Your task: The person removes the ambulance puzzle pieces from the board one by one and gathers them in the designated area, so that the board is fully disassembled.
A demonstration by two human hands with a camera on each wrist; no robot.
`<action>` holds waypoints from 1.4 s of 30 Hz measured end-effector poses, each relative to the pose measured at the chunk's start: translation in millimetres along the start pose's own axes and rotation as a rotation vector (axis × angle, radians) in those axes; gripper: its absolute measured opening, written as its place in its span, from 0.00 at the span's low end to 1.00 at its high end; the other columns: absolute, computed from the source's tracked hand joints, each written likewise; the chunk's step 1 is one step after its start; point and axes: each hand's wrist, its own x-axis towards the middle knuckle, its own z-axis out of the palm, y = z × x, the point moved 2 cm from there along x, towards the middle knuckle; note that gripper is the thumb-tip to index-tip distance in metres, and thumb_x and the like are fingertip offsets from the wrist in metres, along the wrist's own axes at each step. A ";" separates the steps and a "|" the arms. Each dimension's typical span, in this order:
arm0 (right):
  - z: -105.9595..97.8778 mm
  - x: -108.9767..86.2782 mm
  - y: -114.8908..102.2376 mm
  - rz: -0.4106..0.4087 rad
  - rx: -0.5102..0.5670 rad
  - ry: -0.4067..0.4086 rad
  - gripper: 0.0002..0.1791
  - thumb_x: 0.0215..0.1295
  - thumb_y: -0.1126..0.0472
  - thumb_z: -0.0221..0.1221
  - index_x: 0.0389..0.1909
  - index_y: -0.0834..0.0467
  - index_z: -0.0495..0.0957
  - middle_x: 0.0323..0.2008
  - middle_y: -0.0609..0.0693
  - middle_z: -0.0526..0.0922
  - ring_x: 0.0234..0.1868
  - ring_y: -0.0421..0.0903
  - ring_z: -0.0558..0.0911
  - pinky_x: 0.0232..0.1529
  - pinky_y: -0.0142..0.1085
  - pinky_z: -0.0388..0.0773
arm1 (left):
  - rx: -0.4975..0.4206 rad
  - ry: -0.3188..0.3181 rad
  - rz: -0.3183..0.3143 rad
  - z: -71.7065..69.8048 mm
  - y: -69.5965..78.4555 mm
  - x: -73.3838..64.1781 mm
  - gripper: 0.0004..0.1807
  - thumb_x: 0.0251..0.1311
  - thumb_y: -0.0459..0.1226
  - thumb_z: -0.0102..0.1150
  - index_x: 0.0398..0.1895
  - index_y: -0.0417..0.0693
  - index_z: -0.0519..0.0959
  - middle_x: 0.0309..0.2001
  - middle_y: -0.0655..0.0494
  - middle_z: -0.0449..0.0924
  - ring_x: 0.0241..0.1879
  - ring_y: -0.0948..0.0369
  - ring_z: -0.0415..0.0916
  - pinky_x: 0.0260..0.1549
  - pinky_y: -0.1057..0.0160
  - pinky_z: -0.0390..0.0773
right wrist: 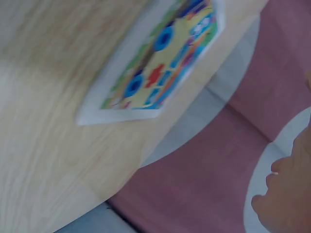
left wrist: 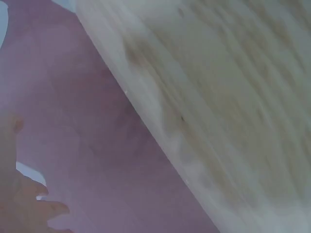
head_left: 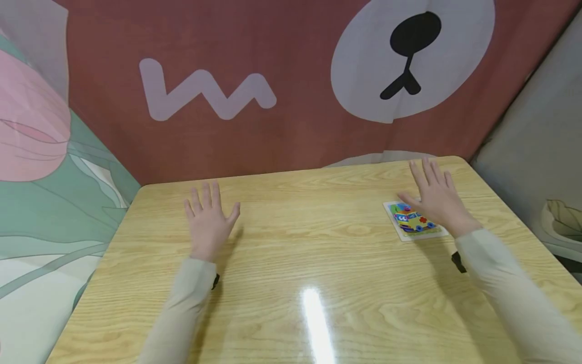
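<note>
My left hand [head_left: 209, 225] is held above the left part of the wooden table [head_left: 291, 237], palm down with the fingers spread, holding nothing. On the right, my right hand [head_left: 440, 199] hovers with fingers straight and apart, partly covering a flat white-bordered picture card or puzzle [head_left: 411, 222]. That picture shows a yellow vehicle with blue wheels and a red cross. In the right wrist view the picture piece [right wrist: 155, 73] lies flat on the table, apart from the hand's fingers [right wrist: 286, 194]. Only the edge of the left hand [left wrist: 24, 194] enters the left wrist view.
A reddish-brown curtain [head_left: 291, 136] with a bear's muzzle and a zigzag hangs behind the table's far edge. Floral fabric [head_left: 41, 217] is on the left, a pale grey surface [head_left: 536, 126] on the right. A light reflection [head_left: 317, 323] shines on the tabletop near the front.
</note>
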 end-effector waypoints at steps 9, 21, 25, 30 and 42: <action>13.1 -6.7 21.3 -0.024 -0.025 -0.107 0.49 0.70 0.39 0.47 0.75 0.64 0.34 0.74 0.71 0.33 0.74 0.69 0.36 0.70 0.66 0.36 | 0.056 -0.044 0.085 8.9 25.0 3.0 0.44 0.67 0.61 0.37 0.77 0.47 0.42 0.77 0.43 0.44 0.76 0.42 0.39 0.73 0.39 0.40; 29.5 -13.8 40.1 -0.095 -0.030 -0.155 0.47 0.70 0.42 0.50 0.74 0.68 0.41 0.71 0.75 0.45 0.71 0.73 0.48 0.66 0.68 0.47 | 0.126 -0.075 0.306 31.3 84.4 -1.3 0.40 0.67 0.60 0.41 0.75 0.50 0.52 0.74 0.46 0.55 0.74 0.45 0.49 0.73 0.43 0.49; 34.0 -16.3 46.8 -0.092 -0.030 -0.198 0.46 0.71 0.42 0.48 0.74 0.68 0.42 0.71 0.76 0.46 0.71 0.73 0.47 0.66 0.68 0.47 | 0.155 -0.127 0.350 36.6 100.9 -3.6 0.39 0.67 0.60 0.40 0.76 0.53 0.50 0.75 0.49 0.53 0.75 0.47 0.49 0.73 0.44 0.48; 38.2 -19.1 51.4 -0.105 -0.037 -0.203 0.42 0.70 0.44 0.50 0.72 0.69 0.49 0.70 0.76 0.49 0.69 0.74 0.50 0.65 0.68 0.48 | 0.179 -0.161 0.396 42.7 117.1 -5.3 0.38 0.68 0.61 0.38 0.76 0.55 0.50 0.75 0.51 0.54 0.75 0.48 0.49 0.74 0.46 0.48; 47.6 -22.6 58.0 -0.114 -0.108 -0.220 0.37 0.69 0.45 0.51 0.68 0.67 0.60 0.66 0.74 0.59 0.65 0.74 0.60 0.64 0.65 0.57 | 0.215 -0.169 0.507 54.8 150.1 -10.3 0.37 0.68 0.61 0.38 0.75 0.55 0.53 0.73 0.53 0.59 0.73 0.51 0.55 0.73 0.48 0.53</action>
